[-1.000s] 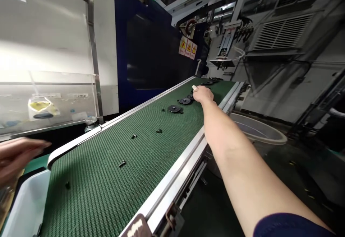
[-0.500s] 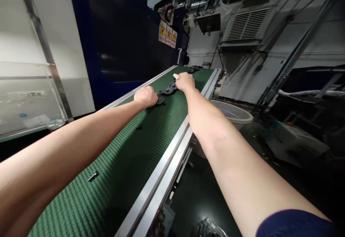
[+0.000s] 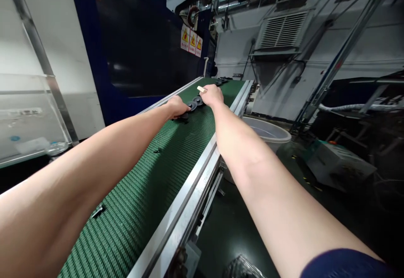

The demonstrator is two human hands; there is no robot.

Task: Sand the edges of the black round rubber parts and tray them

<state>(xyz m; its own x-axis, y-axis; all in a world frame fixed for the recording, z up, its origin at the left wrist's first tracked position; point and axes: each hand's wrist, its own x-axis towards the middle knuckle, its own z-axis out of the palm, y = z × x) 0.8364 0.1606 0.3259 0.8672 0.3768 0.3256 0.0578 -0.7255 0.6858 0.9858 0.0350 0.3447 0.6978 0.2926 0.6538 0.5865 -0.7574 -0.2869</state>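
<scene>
Both arms reach over a green ribbed conveyor belt point(image 3: 170, 160). My left hand point(image 3: 177, 107) is closed at a round black part point(image 3: 191, 106), its fingertips touching the near side; a darker piece shows just under the hand. My right hand point(image 3: 212, 95) is closed around a small white tool point(image 3: 201, 89), whose pale end sticks out to the left. Beside its fingers lies another round black part point(image 3: 198, 100); whether the fingers touch it cannot be made out. A small dark piece point(image 3: 157, 150) and a short shiny piece point(image 3: 98, 211) lie nearer on the belt.
More black parts point(image 3: 219, 82) lie at the belt's far end. A metal rail point(image 3: 189, 189) edges the belt on the right, with a large pale tub point(image 3: 268, 130) beyond it. A dark blue machine point(image 3: 135, 46) stands along the left side.
My left hand has moved slightly forward and right, from the nearest black part to the one beyond it. My right hand still holds the white tool. The view has shifted a little.
</scene>
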